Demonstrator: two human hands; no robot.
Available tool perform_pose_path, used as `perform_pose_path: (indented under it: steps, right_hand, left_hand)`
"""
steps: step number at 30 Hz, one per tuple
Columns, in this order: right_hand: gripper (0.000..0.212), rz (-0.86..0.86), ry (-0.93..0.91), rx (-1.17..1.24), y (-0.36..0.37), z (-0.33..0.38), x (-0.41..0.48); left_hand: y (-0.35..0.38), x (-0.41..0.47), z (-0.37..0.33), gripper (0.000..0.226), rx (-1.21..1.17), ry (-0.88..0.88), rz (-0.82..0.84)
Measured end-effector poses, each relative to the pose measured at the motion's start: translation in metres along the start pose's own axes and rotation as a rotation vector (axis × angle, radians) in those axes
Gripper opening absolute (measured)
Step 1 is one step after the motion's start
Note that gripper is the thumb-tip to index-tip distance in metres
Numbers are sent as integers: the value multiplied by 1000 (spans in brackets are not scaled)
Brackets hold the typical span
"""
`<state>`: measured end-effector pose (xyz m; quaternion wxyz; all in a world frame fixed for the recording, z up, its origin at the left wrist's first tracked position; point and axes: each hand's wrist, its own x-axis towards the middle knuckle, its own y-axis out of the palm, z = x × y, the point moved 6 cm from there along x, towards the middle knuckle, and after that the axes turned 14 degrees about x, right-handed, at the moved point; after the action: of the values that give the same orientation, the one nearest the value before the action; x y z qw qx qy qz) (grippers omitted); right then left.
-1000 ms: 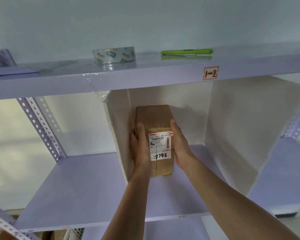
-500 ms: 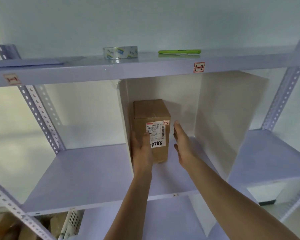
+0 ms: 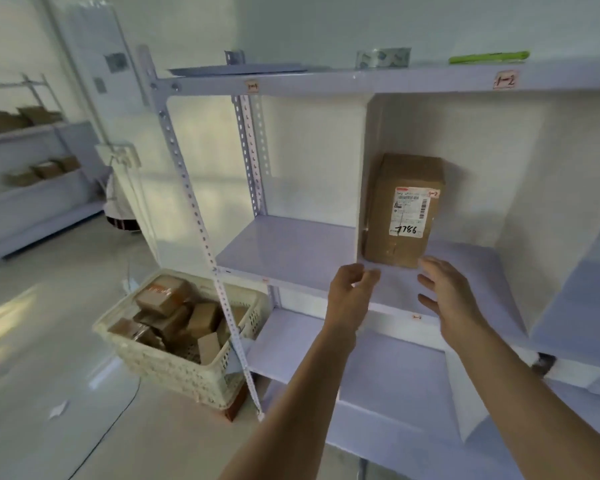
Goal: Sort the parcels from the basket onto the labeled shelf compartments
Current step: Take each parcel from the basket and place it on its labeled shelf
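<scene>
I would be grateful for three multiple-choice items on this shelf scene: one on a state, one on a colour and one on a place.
1. As to the parcel, the left hand and right hand:
A both grip it
B neither touches it
C only the left grips it

2. The slim tool on the top shelf is:
A red
B green
C black

3. The parcel stands:
A on the top shelf
B in the left hand
C in the compartment under the 1-2 tag, beside its left wall

Key:
1 B: both hands are in front of the parcel, apart from it and holding nothing.
2 B: the tool shows bright green.
3 C: the parcel stands upright below that tag.
</scene>
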<state>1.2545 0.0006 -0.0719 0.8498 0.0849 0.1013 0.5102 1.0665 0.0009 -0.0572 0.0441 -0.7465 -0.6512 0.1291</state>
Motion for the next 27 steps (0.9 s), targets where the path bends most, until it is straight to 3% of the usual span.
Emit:
perform_pose_path:
  steps: [8, 13, 17, 22, 27]
  right_hand:
    - [6, 154, 152, 65, 56, -58, -67]
    - [18, 267, 194, 15, 111, -89, -95]
    - [27, 339, 245, -43, 161, -116, -110]
    - [20, 384, 301, -77, 234, -158, -122]
    - [14, 390, 363, -158, 323, -214, -130]
  left_hand:
    - [-86, -58, 71, 39, 20, -117, -167]
    - [-139, -73, 106, 29, 17, -173, -246]
    - [-179, -75, 136, 15, -10, -240, -266]
    - [-247, -62, 180, 21, -7, -341, -280]
    - [-338, -34, 229, 11, 5, -442, -283]
